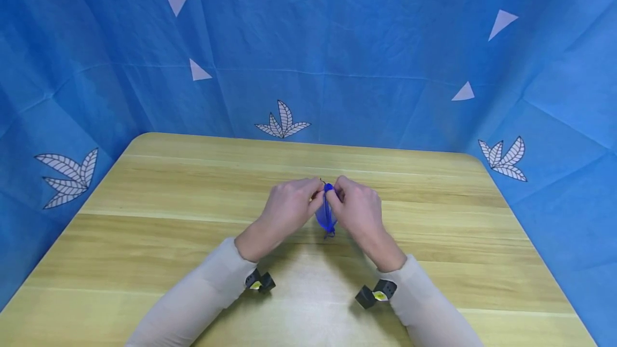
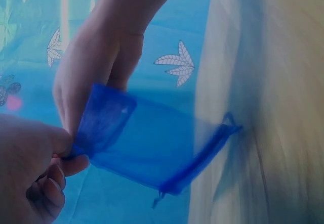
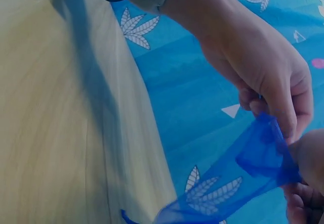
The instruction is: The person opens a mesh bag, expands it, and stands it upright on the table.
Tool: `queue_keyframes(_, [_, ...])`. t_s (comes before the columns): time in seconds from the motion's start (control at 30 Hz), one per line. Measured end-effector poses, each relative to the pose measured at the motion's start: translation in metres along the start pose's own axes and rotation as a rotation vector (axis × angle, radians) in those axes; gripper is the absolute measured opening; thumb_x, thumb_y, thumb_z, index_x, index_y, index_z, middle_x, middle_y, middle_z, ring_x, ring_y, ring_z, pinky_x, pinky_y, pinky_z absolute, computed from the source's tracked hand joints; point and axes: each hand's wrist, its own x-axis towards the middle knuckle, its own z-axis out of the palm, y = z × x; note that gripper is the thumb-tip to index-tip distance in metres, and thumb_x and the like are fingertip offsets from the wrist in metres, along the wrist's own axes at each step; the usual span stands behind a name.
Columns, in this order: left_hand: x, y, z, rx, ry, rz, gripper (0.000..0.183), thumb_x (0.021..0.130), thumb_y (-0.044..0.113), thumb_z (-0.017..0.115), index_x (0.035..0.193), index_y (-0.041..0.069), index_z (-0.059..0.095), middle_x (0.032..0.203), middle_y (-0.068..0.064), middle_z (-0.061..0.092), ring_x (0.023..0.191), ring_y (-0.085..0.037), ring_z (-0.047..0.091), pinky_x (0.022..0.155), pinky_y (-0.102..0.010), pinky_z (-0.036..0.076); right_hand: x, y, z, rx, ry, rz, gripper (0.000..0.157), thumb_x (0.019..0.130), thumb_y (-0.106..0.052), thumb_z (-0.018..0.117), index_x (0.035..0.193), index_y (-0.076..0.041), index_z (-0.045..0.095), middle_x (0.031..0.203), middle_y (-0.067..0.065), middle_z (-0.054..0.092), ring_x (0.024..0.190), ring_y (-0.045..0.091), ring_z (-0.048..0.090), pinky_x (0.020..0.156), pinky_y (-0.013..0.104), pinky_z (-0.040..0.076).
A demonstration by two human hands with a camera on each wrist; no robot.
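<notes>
A sheer blue mesh drawstring bag (image 1: pixel 325 218) hangs between the two hands above the table. My left hand (image 1: pixel 291 202) pinches its upper end between thumb and fingers, plainest in the left wrist view. Opposite it, my right hand (image 1: pixel 359 208) grips the same end, its thumb lying against the mesh. The gathered drawstring edge of the bag (image 2: pixel 152 143) points down toward the table, with small cord loops at its corners. A darker patch shows at the held end; whether it is folded mesh or something inside, I cannot tell. A thin dark strand sticks up by the left fingertips.
The light wooden table (image 1: pixel 168 218) spreads beneath both arms. Behind it and along its sides hangs a blue curtain (image 1: pixel 376 42) printed with leaves and white triangles. Black wrist devices (image 1: pixel 378 293) sit under the sleeve cuffs, low over the tabletop.
</notes>
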Motion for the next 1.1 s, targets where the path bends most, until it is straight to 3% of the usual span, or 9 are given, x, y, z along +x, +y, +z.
queue_keyframes(0.1, [-0.0005, 0.0007, 0.0016, 0.018, 0.010, -0.006, 0.017, 0.087, 0.008, 0.068, 0.074, 0.011, 0.058, 0.058, 0.006, 0.047, 0.046, -0.005, 0.036, 0.039, -0.019, 0.025, -0.0004, 0.0006, 0.0012, -0.001, -0.008, 0.022, 0.019, 0.087, -0.012, 0.063, 0.069, -0.013, 0.055, 0.054, -0.006, 0.048, 0.043, 0.010, 0.039, 0.041, 0.028, 0.031])
queue_keyframes(0.3, [-0.0021, 0.0004, 0.0021, 0.047, 0.006, -0.063, 0.016, 0.086, 0.008, 0.067, 0.074, 0.012, 0.057, 0.059, 0.007, 0.046, 0.045, -0.005, 0.036, 0.038, -0.020, 0.026, 0.0007, 0.0022, 0.0014, 0.008, -0.013, -0.061, 0.002, 0.092, -0.010, 0.065, 0.091, -0.009, 0.066, 0.075, 0.000, 0.066, 0.052, 0.010, 0.050, 0.046, 0.028, 0.041])
queue_keyframes(0.57, [-0.0027, 0.0030, 0.0038, 0.047, 0.012, 0.007, 0.021, 0.087, 0.006, 0.065, 0.072, 0.013, 0.052, 0.058, 0.007, 0.040, 0.046, -0.005, 0.033, 0.039, -0.019, 0.024, -0.0010, -0.0005, 0.0006, -0.060, 0.025, -0.012, 0.021, 0.085, -0.013, 0.065, 0.070, -0.013, 0.050, 0.052, -0.007, 0.043, 0.042, 0.012, 0.039, 0.040, 0.030, 0.032])
queue_keyframes(0.7, [-0.0027, 0.0013, 0.0034, 0.060, 0.029, -0.041, 0.019, 0.086, 0.007, 0.066, 0.074, 0.012, 0.053, 0.060, 0.006, 0.042, 0.045, -0.005, 0.034, 0.038, -0.020, 0.025, 0.0004, 0.0018, 0.0007, -0.032, -0.003, -0.025, 0.015, 0.090, -0.015, 0.067, 0.078, -0.013, 0.058, 0.058, -0.006, 0.051, 0.046, 0.011, 0.044, 0.044, 0.030, 0.036])
queue_keyframes(0.93, [-0.0004, -0.0028, 0.0024, 0.061, 0.012, -0.099, 0.008, 0.090, 0.015, 0.069, 0.088, 0.009, 0.065, 0.072, 0.001, 0.062, 0.051, -0.009, 0.054, 0.040, -0.022, 0.037, 0.0018, 0.0011, -0.0005, 0.008, 0.037, -0.100, 0.006, 0.091, -0.013, 0.067, 0.086, -0.010, 0.065, 0.068, -0.001, 0.063, 0.054, 0.012, 0.054, 0.048, 0.031, 0.043])
queue_keyframes(1.1, [-0.0010, -0.0045, 0.0010, 0.071, -0.008, -0.126, 0.009, 0.092, 0.014, 0.068, 0.087, 0.009, 0.063, 0.068, 0.002, 0.057, 0.048, -0.009, 0.049, 0.040, -0.023, 0.037, 0.0015, 0.0025, 0.0000, -0.014, 0.027, -0.091, 0.007, 0.091, -0.013, 0.069, 0.086, -0.010, 0.065, 0.070, -0.001, 0.064, 0.054, 0.012, 0.054, 0.048, 0.030, 0.043])
